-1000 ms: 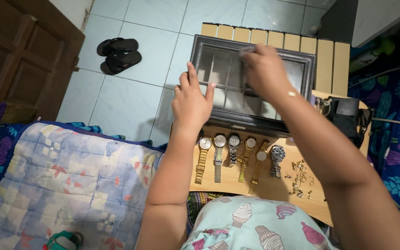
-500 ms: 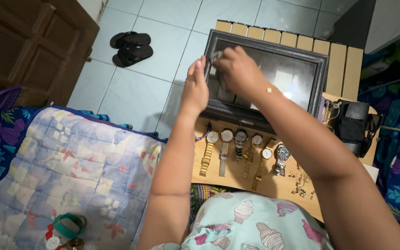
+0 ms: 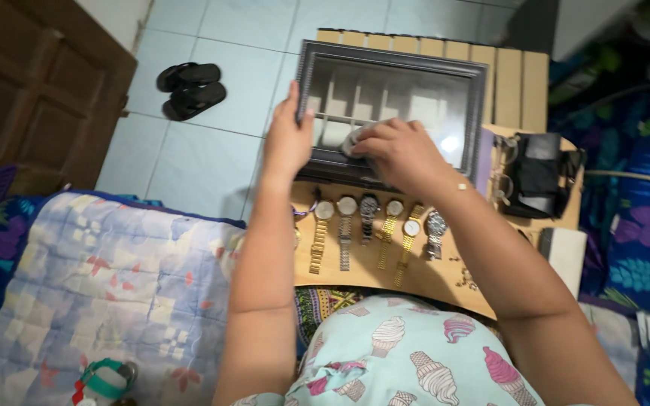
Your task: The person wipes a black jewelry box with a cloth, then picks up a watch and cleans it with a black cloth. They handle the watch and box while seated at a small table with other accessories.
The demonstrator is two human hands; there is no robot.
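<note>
Here we see the left hand (image 3: 286, 143) pressed flat w/ straight fingers against the left edge of the dark watch box (image 3: 393, 56), so it holds nothing, only steadies the frame. The right hand (image 3: 400, 153) lies on the glass lid near the front edge of the box, fingers curled around a small pale cloth (image 3: 350, 140); the cloth touches the glass, approx. at the front-left part of the lid. Through the glass we see pale compartments, contents not clear.

The box stands at the back of the small wooden table (image 3: 445, 289). In front of it, just beside the front edge of the box, six wristwatches (image 3: 374, 229) lie in a row, straps toward us, some gold, some silver. Small gold pieces (image 3: 466, 280) lie near the right front edge. A black pouch (image 3: 537, 177) sits at the right back corner. On the floor, well apart at the left, black sandals (image 3: 189, 89); a quilted blanket (image 3: 99, 286) lies left of the table.
</note>
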